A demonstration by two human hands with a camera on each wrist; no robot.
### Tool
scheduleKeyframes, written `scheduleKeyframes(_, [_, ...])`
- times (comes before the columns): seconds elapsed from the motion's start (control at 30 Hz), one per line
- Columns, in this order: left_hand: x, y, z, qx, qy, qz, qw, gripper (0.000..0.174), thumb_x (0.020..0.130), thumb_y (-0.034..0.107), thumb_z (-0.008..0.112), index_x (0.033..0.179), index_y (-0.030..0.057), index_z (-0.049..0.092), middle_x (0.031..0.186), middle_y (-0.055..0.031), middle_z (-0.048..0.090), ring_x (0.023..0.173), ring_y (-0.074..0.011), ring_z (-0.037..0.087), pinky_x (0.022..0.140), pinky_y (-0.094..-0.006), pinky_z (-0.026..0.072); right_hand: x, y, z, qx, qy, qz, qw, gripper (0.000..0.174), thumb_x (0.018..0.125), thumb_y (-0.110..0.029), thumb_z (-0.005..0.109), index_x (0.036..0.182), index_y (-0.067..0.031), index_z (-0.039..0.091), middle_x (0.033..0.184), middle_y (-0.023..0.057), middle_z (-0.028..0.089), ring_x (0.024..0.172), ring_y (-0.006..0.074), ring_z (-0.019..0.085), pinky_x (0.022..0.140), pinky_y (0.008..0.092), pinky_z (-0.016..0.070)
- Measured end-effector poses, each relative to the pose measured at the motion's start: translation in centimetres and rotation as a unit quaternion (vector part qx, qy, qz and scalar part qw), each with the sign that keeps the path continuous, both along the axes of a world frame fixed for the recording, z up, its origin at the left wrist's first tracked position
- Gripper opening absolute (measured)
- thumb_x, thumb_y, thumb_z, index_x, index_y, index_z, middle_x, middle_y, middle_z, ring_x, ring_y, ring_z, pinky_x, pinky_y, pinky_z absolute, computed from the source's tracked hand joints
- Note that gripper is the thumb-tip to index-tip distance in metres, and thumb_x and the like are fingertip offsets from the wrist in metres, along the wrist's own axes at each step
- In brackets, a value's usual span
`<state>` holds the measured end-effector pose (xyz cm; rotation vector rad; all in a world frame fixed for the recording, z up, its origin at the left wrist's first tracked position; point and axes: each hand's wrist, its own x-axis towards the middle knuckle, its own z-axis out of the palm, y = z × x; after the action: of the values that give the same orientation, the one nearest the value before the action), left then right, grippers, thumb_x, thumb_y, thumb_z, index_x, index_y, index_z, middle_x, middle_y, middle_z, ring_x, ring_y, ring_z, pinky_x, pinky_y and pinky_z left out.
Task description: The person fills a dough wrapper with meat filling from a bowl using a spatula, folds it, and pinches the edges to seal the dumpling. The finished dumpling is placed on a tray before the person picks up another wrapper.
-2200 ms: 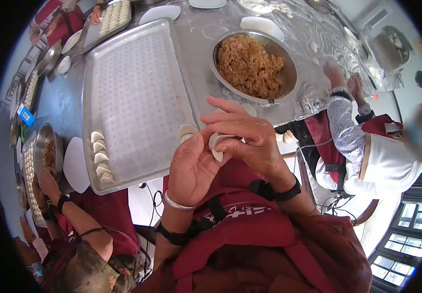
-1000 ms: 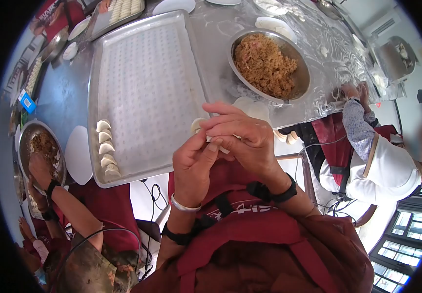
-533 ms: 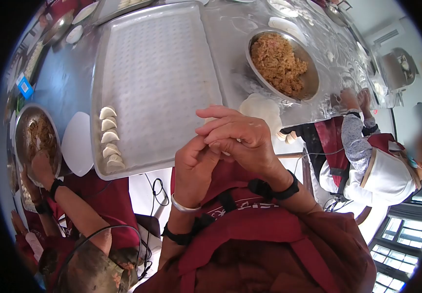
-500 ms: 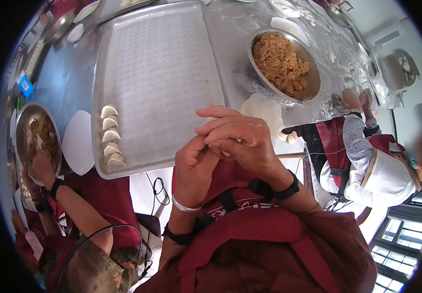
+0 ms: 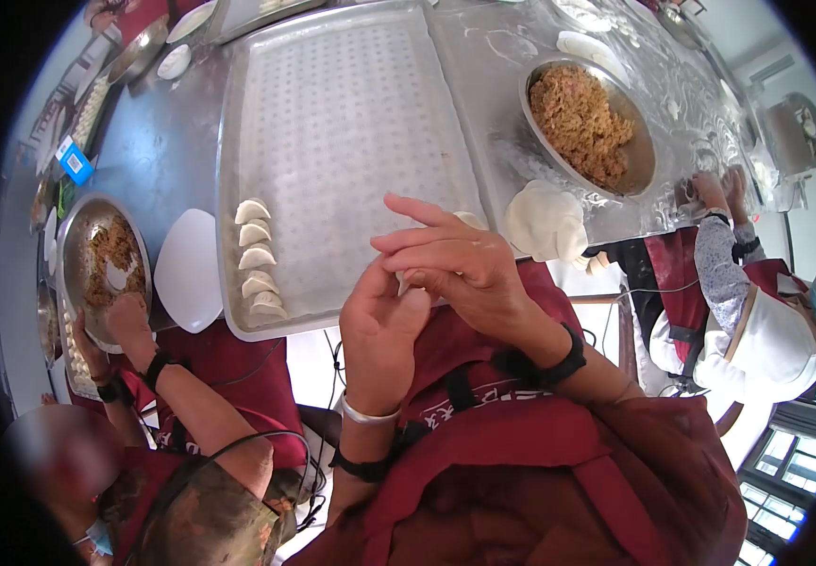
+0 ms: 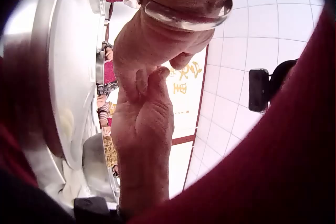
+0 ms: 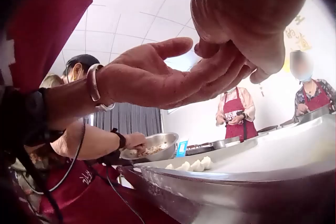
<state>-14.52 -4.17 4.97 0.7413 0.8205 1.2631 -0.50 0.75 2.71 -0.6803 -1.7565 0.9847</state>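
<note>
Dough between left hand and right hand, near tray edge

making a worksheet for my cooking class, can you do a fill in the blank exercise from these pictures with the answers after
1. The silver bracelet is worn on the person's ____ wrist.
2. In the head view, the row of dumplings along the left side of the tray numbers ____.
3. In that view, the bowl heaped with filling stands on the tray's ____-hand side.
4. The plate just left of the tray is coloured ____.

Missing words: left; five; right; white.
</note>
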Motion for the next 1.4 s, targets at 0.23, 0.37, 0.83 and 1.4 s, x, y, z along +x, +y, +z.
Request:
scheduleKeyframes(0.23, [-0.8, -0.9, 0.3, 0.018, -0.183, -0.026, 0.983, 0.051, 0.106, 0.026, 0.041, 0.141, -0.0090, 0.033, 0.125, -0.0185, 0.057, 0.113, -0.0264, 0.059, 0.101, -0.0418, 0.0461, -0.5, -0.9, 0.8, 0.078, -0.092, -0.077, 0.990, 0.043, 0.082, -0.021, 0.074, 0.119, -0.0018, 0.061, 0.136, 0.0147, 0.057, 0.134, 0.0374, 0.046, 0.102, 0.0447, 0.0444])
scheduleKeyframes(0.37, [0.4, -1.8, 0.8, -0.019, -0.194, -0.013, 0.981, 0.054, 0.106, 0.031, 0.040, 0.140, -0.0094, 0.035, 0.126, -0.0140, 0.053, 0.109, -0.0219, 0.056, 0.102, -0.0400, 0.0444, 0.2, -1.5, -0.4, 0.181, -0.126, -0.117, 0.968, 0.043, 0.082, -0.023, 0.072, 0.118, -0.0012, 0.060, 0.134, 0.0154, 0.058, 0.133, 0.0385, 0.047, 0.102, 0.0456, 0.0449])
scheduleKeyframes(0.83, [7.3, -3.8, 0.1, -0.077, -0.185, -0.077, 0.977, 0.046, 0.108, 0.029, 0.035, 0.138, -0.0049, 0.041, 0.132, -0.0124, 0.051, 0.118, -0.0247, 0.054, 0.103, -0.0405, 0.0457, 7.8, -6.3, -1.6, 0.094, -0.031, -0.158, 0.982, 0.033, 0.083, -0.010, 0.071, 0.116, -0.0033, 0.066, 0.126, 0.0137, 0.064, 0.127, 0.0353, 0.054, 0.101, 0.0425, 0.0470])
scheduleKeyframes(1.4, [5.1, 3.2, -3.3, 0.011, 0.269, 0.012, 0.963, 0.033, 0.092, -0.003, 0.053, 0.124, -0.0098, 0.056, 0.109, -0.0137, 0.063, 0.101, -0.0226, 0.067, 0.090, -0.0317, 0.0556, 16.3, -10.2, -2.4, -0.086, 0.064, -0.270, 0.957, 0.020, 0.087, 0.004, 0.064, 0.105, -0.0009, 0.071, 0.118, 0.0140, 0.069, 0.104, 0.0225, 0.068, 0.089, 0.0302, 0.0531])
